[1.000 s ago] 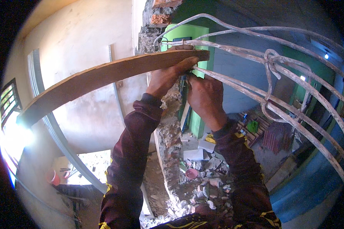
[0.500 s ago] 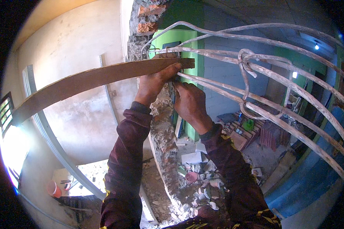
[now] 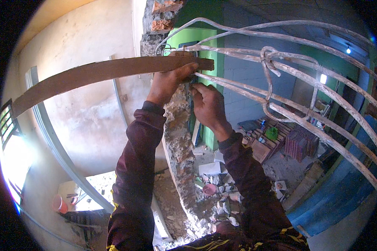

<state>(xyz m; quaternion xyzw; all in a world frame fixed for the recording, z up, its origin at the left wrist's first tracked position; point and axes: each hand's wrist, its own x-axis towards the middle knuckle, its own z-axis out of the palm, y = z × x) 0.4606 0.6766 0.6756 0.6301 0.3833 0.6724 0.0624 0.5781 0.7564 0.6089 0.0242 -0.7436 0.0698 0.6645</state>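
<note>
My left hand is wrapped round a long brown wooden strip near its right end, and the strip reaches far out to the left. Beside that end, several bent, mortar-crusted steel reinforcing bars run off to the right from the broken wall, with a hooked stirrup round them. Just below the strip and the lower bars, my right hand is closed in a pinch. Whatever its fingertips hold, if anything, is too small or hidden to make out.
A ragged brick and concrete wall edge runs down between two rooms. Rubble and a pink bowl lie below. A metal channel leans at left near an orange bucket. Wooden pallets lie at right.
The wooden strip's left part has risen, so it sits higher in view. My right hand has come down a little from the strip; my left hand keeps its grip.
</note>
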